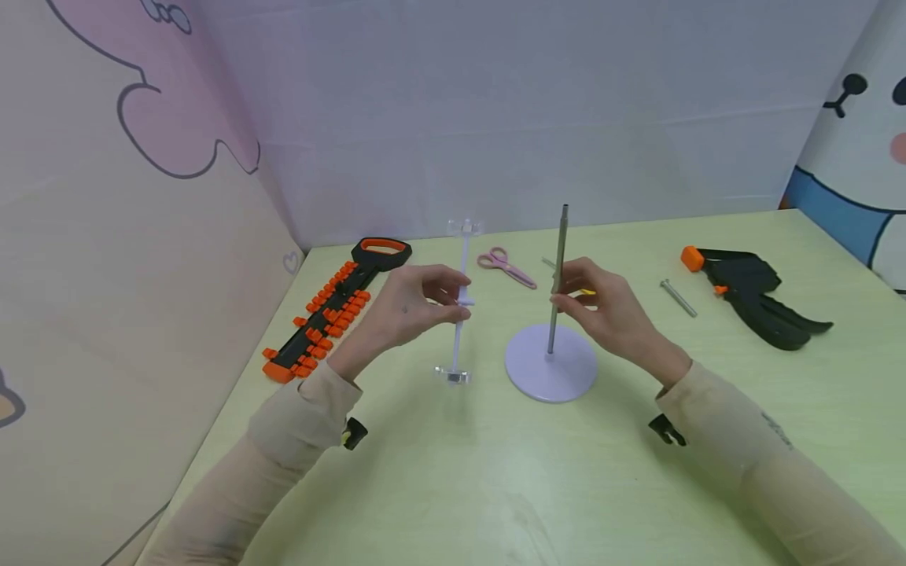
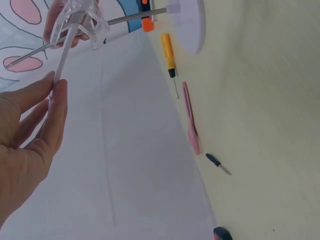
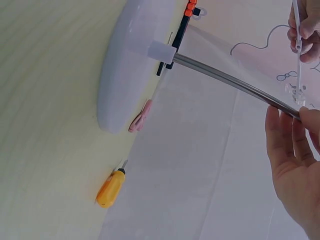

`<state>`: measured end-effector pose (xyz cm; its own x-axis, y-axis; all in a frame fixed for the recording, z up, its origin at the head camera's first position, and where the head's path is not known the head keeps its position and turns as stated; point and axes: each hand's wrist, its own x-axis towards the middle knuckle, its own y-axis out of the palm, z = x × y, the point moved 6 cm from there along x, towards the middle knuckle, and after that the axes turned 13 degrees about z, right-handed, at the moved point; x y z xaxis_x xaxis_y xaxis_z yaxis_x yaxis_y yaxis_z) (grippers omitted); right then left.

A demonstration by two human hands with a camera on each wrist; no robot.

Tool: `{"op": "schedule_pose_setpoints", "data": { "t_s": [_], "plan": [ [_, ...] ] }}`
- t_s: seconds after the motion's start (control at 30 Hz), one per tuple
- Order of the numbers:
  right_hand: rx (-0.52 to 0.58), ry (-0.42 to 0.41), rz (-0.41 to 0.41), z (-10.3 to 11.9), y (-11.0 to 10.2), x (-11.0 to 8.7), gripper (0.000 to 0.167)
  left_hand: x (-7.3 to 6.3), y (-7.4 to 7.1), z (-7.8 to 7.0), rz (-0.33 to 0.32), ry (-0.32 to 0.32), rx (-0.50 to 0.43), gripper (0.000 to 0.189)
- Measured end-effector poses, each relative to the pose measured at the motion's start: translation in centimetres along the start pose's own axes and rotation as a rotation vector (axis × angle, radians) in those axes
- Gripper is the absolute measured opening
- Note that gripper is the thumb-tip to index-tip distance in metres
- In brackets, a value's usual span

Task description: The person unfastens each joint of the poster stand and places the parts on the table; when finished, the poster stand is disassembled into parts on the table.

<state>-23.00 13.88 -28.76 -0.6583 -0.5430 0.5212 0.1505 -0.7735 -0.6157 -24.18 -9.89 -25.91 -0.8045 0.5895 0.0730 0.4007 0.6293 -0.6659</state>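
Note:
Fingers and thumb of my left hand [image 1: 418,306] pinch a thin white crossbar [image 1: 457,346] near its middle. A clear plastic clip [image 1: 453,376] sits at its near end, another at the far end. My right hand [image 1: 609,306] grips an upright metal rod [image 1: 562,244] partway up. The rod's foot is in the socket of a round white base [image 1: 550,381], and its narrower top stands free. In the head view the crossbar is held to the left of the rod, apart from it. The right wrist view also shows the rod [image 3: 225,79] running into the base's collar.
Pink scissors [image 1: 508,269] lie behind the hands. On the left is a black-and-orange handled rack [image 1: 333,314]; on the right, a metal bolt [image 1: 678,299] and a black clamp [image 1: 750,299] with orange tips. A yellow-handled screwdriver [image 2: 169,54] and a small dark screwdriver [image 2: 217,163] lie near the scissors.

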Motion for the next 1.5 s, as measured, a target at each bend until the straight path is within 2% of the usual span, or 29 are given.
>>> {"op": "schedule_pose_setpoints", "data": {
  "t_s": [0.5, 0.87, 1.1, 1.5],
  "plan": [
    [-0.002, -0.002, -0.004, -0.1, 0.0, 0.2, 0.034, -0.1, 2.5, 2.5, 0.057, -0.052, -0.084, 0.030],
    [-0.005, 0.004, -0.003, -0.2, 0.0, 0.2, 0.032, 0.1, 3.9, 4.6, 0.083, -0.150, -0.131, 0.031],
    [-0.010, 0.002, -0.008, -0.2, 0.0, 0.2, 0.032, 0.5, 5.0, 5.8, 0.132, -0.167, -0.103, 0.035],
    [-0.024, 0.014, -0.004, -0.1, 0.0, 0.0, 0.035, 1.3, 5.6, 7.6, 0.145, -0.232, -0.050, 0.036]
  ]
}}
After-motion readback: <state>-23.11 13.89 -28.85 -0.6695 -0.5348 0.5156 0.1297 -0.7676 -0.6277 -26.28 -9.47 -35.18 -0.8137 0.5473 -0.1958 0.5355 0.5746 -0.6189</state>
